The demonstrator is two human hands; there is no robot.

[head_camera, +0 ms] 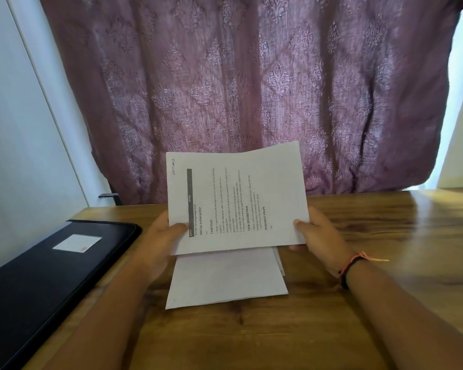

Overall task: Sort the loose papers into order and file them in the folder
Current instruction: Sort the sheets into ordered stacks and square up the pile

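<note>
Two bare hands are working over a wooden table [358, 329], where a small stack of loose papers [225, 279] is lying blank side up just in front of the person. Above that stack, the left hand [166, 233] and the right hand [318, 236] are holding a printed sheet [238, 198] by its two lower corners. The thumbs are pressing on its face and the other fingers are going behind it, so both hands are clamping the paper (a dark-and-orange band [350, 265] is circling the right wrist). The sheet is tilting up toward the camera, its text running sideways, with a handwritten mark at one top corner that is too small to read for certain. Off to the left, a black folder [38, 276] bearing a white label [76, 243] is lying closed on the table, well apart from the papers. Behind, a purple patterned curtain [251, 76] is hanging.

Sorting appears to be the step in hand, with the person seemingly checking where this page belongs. Next, the sheet will likely need placing in order, and the folder will need opening before any filing.
</note>
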